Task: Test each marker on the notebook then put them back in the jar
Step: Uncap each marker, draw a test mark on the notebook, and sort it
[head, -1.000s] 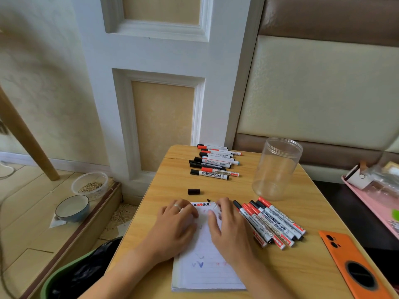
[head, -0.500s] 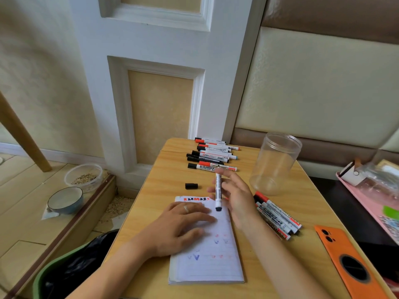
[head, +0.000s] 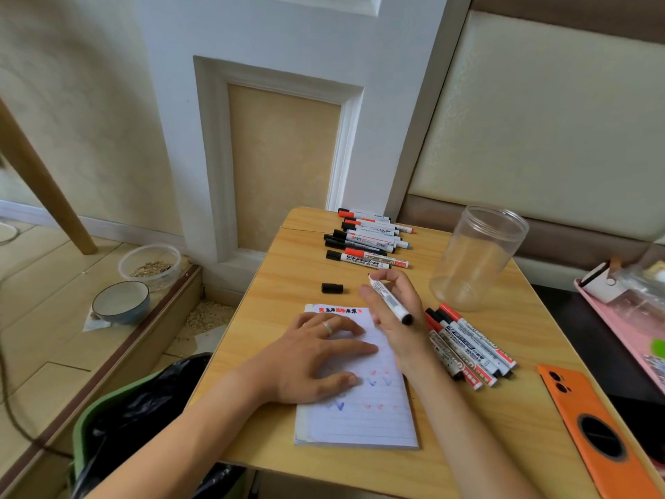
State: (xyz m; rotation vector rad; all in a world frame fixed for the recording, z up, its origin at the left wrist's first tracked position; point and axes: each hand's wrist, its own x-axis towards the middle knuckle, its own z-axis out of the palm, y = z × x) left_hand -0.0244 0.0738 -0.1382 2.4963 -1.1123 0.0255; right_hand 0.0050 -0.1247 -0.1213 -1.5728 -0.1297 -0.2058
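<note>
While the left hand flattens the notebook, the right hand holds a marker.

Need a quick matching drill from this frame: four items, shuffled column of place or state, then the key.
Items:
1. clear plastic jar
2. loose black cap
3. notebook
4. orange phone case

States:
A. pressed flat under the left hand
B. lying alone on the table, beyond the notebook's top edge
D. upright, nothing in it
E. at the table's near right corner

The right hand holds an uncapped marker above the notebook.

Pairs: 1-D, 2-B, 3-A, 4-E
</note>
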